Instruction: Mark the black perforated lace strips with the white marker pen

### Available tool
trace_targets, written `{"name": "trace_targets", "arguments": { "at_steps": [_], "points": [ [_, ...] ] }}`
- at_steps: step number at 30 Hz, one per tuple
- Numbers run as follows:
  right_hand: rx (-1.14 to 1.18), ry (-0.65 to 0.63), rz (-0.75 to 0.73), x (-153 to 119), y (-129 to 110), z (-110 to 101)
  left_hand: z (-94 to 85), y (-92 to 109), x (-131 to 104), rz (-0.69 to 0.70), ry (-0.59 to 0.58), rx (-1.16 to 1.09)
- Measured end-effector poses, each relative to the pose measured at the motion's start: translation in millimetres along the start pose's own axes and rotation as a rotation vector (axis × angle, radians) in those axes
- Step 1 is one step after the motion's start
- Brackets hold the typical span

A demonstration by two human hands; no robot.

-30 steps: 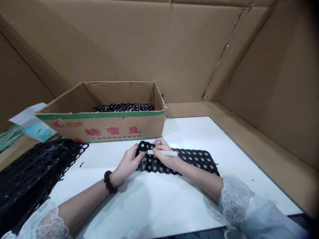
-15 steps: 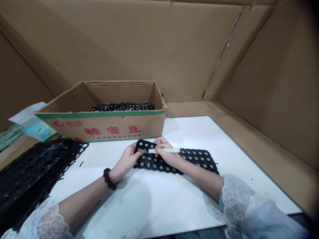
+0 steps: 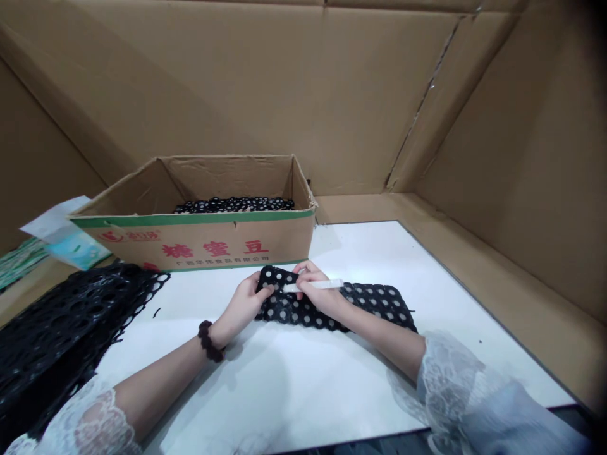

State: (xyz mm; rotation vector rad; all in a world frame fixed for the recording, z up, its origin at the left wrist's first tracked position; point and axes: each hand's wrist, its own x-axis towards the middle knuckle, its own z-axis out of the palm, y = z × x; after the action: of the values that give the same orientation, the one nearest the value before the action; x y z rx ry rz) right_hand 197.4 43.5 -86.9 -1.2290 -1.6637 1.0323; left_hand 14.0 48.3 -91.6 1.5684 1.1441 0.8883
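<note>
A black strip with rows of round holes (image 3: pixel 374 302) lies across the white board. My left hand (image 3: pixel 244 300) grips its left end, thumb on top and the other fingers mostly hidden behind the edge. My right hand (image 3: pixel 320 292) is closed around a slim white pen-like tool (image 3: pixel 334 284), held nearly level over the strip. The tool's left tip is close to my left thumb, among the holes. Whether that tip touches the strip I cannot tell.
Behind my hands stands an open cardboard box (image 3: pixel 213 243) with more black perforated pieces (image 3: pixel 237 205) inside. A pile of black perforated sheets (image 3: pixel 71 316) lies at left, beside a white and blue packet (image 3: pixel 71 237). Cardboard walls (image 3: pixel 246 82) surround the white board (image 3: pixel 265 392).
The white pen-like tool has tilted slightly, its right end a little higher. Both hands and the perforated strip stay almost where they were.
</note>
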Motion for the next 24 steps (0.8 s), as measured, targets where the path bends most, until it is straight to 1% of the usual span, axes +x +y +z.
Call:
{"name": "trace_targets", "arguments": {
  "at_steps": [3,7,9,10,14,19,24],
  "points": [
    [-0.029,-0.011,-0.014,-1.1,1.2,3.5,1.3,2.2,-2.5,0.014,-0.002,0.038],
    [-0.106,-0.002,-0.1,-2.7,5.6,8.8,3.4,4.1,-6.9,0.094,-0.005,0.104],
    [-0.131,0.007,-0.127,-2.6,6.8,9.1,3.1,3.6,-7.5,0.112,-0.008,0.142],
    [-0.123,0.009,-0.118,-2.1,6.8,8.3,2.6,2.9,-7.0,0.113,-0.004,0.156],
    [-0.02,0.0,-0.004,0.4,5.3,2.4,-0.7,-0.7,-2.5,0.081,0.02,0.155],
    [-0.007,0.009,-0.02,-0.1,3.1,1.6,-1.4,-0.7,-0.7,0.056,0.01,0.154],
    [-0.046,-0.015,-0.006,-2.1,-1.2,2.9,0.1,-0.1,-0.9,0.06,0.007,0.155]
  ]
}}
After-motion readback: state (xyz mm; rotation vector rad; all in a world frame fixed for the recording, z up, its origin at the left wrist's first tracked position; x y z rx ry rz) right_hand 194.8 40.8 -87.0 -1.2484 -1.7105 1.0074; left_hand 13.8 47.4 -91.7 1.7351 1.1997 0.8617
